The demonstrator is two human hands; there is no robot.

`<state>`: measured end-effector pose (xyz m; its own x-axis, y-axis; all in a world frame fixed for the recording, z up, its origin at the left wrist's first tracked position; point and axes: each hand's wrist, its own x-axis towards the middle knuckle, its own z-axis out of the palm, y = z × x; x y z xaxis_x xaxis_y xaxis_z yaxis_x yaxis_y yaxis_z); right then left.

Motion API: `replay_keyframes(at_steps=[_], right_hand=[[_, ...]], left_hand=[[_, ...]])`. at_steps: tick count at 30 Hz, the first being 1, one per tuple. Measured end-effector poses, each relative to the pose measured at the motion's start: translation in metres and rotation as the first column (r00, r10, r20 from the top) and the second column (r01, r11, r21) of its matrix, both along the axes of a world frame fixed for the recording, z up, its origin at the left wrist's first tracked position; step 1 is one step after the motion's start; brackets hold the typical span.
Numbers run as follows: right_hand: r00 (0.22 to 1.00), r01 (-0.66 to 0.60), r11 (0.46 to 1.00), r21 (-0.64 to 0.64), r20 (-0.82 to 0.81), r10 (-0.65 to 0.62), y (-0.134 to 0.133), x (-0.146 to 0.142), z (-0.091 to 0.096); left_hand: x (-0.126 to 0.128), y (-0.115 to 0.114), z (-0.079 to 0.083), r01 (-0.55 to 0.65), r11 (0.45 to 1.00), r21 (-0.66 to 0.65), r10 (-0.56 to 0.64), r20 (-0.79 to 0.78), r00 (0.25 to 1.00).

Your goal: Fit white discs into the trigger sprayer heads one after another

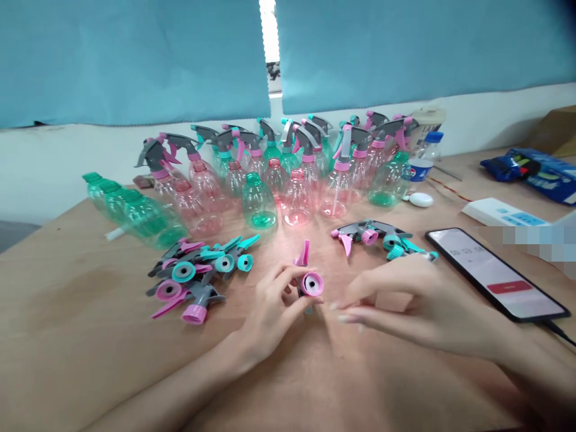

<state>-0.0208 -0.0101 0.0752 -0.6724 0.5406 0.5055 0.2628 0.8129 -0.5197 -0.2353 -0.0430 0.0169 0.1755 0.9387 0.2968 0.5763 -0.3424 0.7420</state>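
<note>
Pink-capped spray head [309,281] in left hand [274,309] stands upright, cap opening facing the camera.

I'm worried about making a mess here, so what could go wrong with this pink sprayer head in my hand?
1. The left hand pinches the pink sprayer head with fingertips only; it could slip and drop.
2. The uncapped green bottle and uncapped pink bottle stand just behind; a careless reach might tip them.
3. The right hand lies near the phone; a sweep could shove it.
</note>
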Motion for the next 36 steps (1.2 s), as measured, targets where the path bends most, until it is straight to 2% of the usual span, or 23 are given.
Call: replay_keyframes(at_steps=[2, 3, 4, 5, 6, 7, 8, 10, 11, 12, 15, 18, 29, 36], right_hand=[[0.983, 0.055, 0.998, -0.031, -0.175, -0.060, -0.001, -0.001, 0.003], [0.902, 0.200, 0.980, 0.005, -0.390, -0.182, 0.000, -0.002, 0.004], [0.760, 0.351, 0.936, 0.035, -0.595, -0.262, 0.001, -0.003, 0.004], [0.641, 0.448, 0.892, 0.062, -0.718, -0.272, 0.002, -0.004, 0.003], [0.591, 0.491, 0.867, 0.083, -0.764, -0.261, 0.002, -0.005, 0.001], [0.616, 0.491, 0.866, 0.092, -0.740, -0.270, 0.002, -0.006, -0.002], [0.720, 0.446, 0.889, 0.108, -0.633, -0.284, 0.001, -0.008, -0.006], [0.930, 0.291, 0.953, 0.084, -0.260, -0.261, -0.001, -0.011, -0.016], [0.977, 0.201, 0.978, 0.061, -0.091, -0.195, -0.002, -0.013, -0.022], [0.991, 0.133, 0.989, 0.057, 0.005, -0.134, -0.002, -0.015, -0.027], [0.990, 0.016, 0.994, 0.111, 0.136, -0.031, -0.001, -0.021, -0.037], [0.987, -0.030, 0.989, 0.147, 0.161, 0.006, 0.003, -0.023, -0.040], [0.983, -0.080, 0.979, 0.187, 0.180, 0.045, 0.014, -0.028, -0.033], [0.952, -0.086, 0.992, 0.095, 0.302, 0.054, 0.009, -0.030, -0.030]], left_hand=[[0.000, 0.000, 0.000, 0.004, 1.000, 0.012, -0.004, -0.003, 1.000], [0.000, -0.001, 0.000, 0.007, 1.000, 0.020, -0.007, -0.004, 1.000], [0.000, -0.001, -0.001, 0.007, 1.000, 0.028, -0.007, -0.004, 1.000], [0.000, -0.001, -0.001, 0.005, 0.999, 0.036, -0.005, -0.005, 1.000], [0.000, -0.001, 0.000, 0.000, 0.999, 0.047, 0.000, -0.007, 1.000], [0.000, -0.001, 0.000, -0.004, 0.998, 0.061, 0.004, -0.008, 1.000], [0.000, -0.002, 0.000, -0.005, 0.997, 0.075, 0.006, -0.010, 1.000], [0.000, -0.002, 0.000, 0.001, 0.995, 0.100, 0.001, -0.017, 1.000], [0.000, -0.003, 0.000, 0.010, 0.994, 0.110, -0.007, -0.020, 1.000], [0.000, -0.003, -0.001, 0.018, 0.993, 0.117, -0.016, -0.025, 1.000], [0.000, -0.004, -0.001, 0.041, 0.992, 0.120, -0.036, -0.043, 0.998], [-0.001, -0.004, -0.002, 0.062, 0.992, 0.111, -0.057, -0.047, 0.997], [-0.003, -0.001, -0.004, 0.133, 0.989, 0.061, -0.131, -0.030, 0.991], [-0.002, -0.001, -0.005, 0.210, 0.977, 0.042, -0.207, -0.055, 0.977]])
